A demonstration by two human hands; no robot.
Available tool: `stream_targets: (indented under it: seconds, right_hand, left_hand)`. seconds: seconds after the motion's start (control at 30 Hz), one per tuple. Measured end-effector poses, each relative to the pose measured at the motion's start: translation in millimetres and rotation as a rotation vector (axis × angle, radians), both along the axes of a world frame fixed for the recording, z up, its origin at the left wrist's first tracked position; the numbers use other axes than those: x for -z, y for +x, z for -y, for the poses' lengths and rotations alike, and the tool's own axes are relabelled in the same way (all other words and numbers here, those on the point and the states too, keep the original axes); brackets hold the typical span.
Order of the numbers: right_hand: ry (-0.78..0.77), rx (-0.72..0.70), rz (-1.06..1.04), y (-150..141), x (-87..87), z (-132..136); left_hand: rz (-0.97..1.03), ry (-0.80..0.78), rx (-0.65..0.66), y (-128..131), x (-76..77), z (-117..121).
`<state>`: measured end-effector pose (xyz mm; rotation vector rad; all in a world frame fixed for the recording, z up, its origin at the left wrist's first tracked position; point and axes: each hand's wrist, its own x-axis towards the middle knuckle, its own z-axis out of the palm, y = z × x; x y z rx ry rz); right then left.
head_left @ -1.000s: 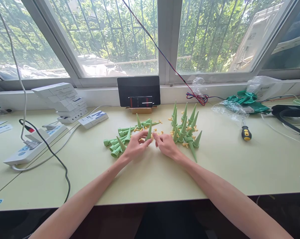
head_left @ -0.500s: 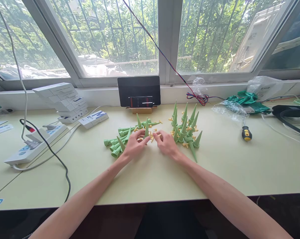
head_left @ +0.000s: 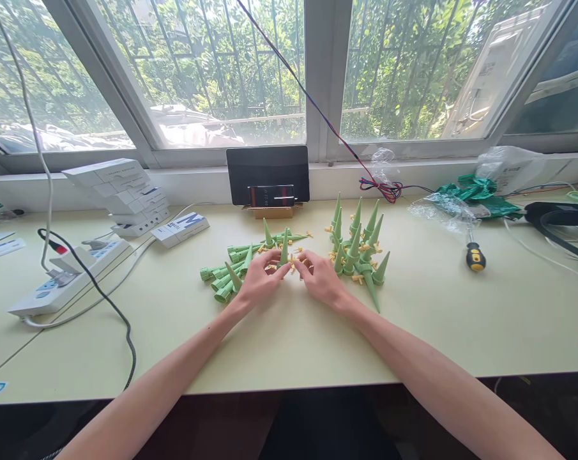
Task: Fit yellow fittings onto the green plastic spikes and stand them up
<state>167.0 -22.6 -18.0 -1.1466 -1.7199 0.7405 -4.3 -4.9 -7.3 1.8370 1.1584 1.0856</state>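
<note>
My left hand (head_left: 262,276) is closed around a green plastic watering spike (head_left: 283,248), its pointed tip upward. Close beside it, my right hand (head_left: 318,276) pinches a small yellow valve piece (head_left: 293,260) against the spike's side; fingers partly hide it. Left of my hands lies a pile of loose green spikes (head_left: 228,279), some pointing up. To the right stands a cluster of green spikes (head_left: 353,249) with yellow valves attached, most tip up and one lying toward me. A few small yellow parts lie just behind my hands.
A phone (head_left: 271,195) leans before a dark tablet (head_left: 268,167) at the back. White boxes (head_left: 121,191) are stacked at the left, near a power strip (head_left: 73,275) with cables. At the right lie a screwdriver (head_left: 475,257), crumpled plastic (head_left: 444,207) and a black headset (head_left: 557,223).
The held spike has shifted very slightly right and stands a little more tilted. Both hands stay nearly in place; the piles look the same.
</note>
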Motion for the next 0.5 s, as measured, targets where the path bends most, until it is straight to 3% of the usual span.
stream_targets:
  seconds: [0.5]
  right_hand:
    - [0.017,0.031,0.042,-0.4,0.7,-2.8]
  left_hand:
    - [-0.012,0.019,0.099,1.3,-3.6,2.3]
